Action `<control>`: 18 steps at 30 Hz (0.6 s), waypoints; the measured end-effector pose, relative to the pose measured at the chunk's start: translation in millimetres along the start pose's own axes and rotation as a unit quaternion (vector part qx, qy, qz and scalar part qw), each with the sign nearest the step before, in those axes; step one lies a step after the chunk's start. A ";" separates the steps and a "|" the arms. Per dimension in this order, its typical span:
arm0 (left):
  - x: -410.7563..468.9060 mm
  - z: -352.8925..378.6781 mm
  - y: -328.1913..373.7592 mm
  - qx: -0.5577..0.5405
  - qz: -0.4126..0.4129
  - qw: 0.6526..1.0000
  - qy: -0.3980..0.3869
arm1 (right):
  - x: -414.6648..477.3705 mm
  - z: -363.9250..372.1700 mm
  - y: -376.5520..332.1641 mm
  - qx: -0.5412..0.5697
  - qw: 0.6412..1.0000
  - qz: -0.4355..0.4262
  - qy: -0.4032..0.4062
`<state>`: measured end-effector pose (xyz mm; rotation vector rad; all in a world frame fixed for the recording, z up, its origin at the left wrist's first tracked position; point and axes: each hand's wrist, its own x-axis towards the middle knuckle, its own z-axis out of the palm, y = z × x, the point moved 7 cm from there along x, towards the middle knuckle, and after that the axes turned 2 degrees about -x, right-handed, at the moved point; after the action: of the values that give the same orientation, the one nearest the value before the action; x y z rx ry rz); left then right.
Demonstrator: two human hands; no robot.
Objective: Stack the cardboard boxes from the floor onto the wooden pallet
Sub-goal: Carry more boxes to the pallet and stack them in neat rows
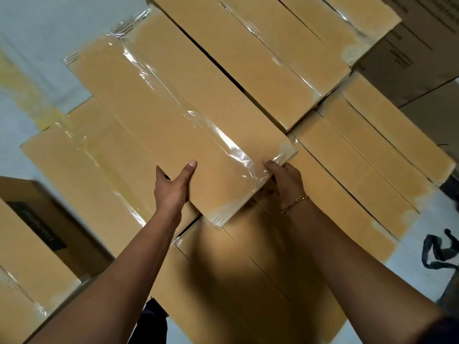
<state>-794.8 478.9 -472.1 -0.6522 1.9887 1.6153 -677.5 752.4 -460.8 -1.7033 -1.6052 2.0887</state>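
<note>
Two arms reach out from the bottom of the view. Left hand (173, 188) holds the near end of a long box (171, 120), thumb on top and fingers tucked under. Right hand (285, 181) grips the near right corner, fingers curled round it, so the box does not tip, I think. It lies on top of the stack (248, 269), slanted across the boxes below, with its near end poking out past them. Another box lies just beside its right edge with a thin dark gap, so room is tight there (the pallet is hidden). Bare floor (37, 33) shows far left.
</note>
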 end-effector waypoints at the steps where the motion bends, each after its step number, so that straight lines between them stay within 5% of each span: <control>1: 2.4 -0.3 1.8 -0.002 0.000 1.000 0.002 | 1.7 1.7 -2.0 -0.002 1.000 -0.004 0.000; 18: 30.5 -3.8 26.4 -0.003 0.008 1.000 0.014 | 23.8 29.6 -19.7 -0.017 1.000 -0.001 0.000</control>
<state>-835.3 478.3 -471.3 -0.6676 2.0146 1.6307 -719.5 755.0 -467.8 -1.7108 -1.6521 2.0714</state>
